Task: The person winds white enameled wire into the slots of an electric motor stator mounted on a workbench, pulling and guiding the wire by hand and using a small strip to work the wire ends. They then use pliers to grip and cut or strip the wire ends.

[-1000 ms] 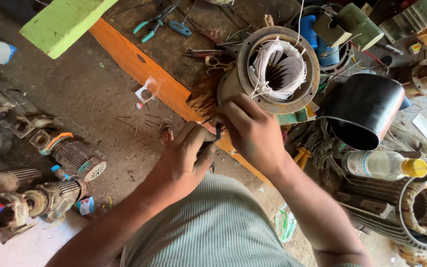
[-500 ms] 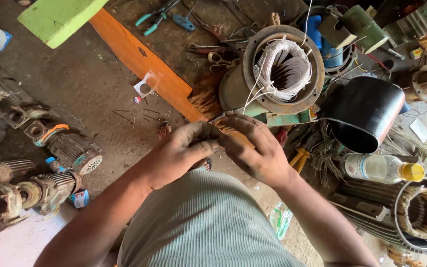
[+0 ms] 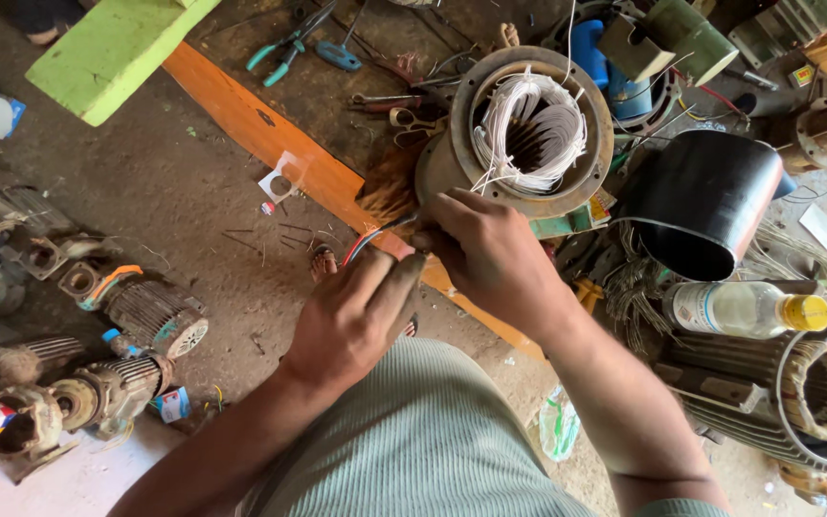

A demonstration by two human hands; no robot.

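Pinching coloured wires [image 3: 368, 241] | left hand [image 3: 351, 321] closed | right hand [image 3: 490, 254] closed on wires

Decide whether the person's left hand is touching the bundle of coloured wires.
Touching: the head view shows the left hand with fingers closed on the coloured wires.

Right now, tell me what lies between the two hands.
In the head view, a bundle of coloured wires runs between the left hand and the right hand, just below the motor stator; both hands touch it.
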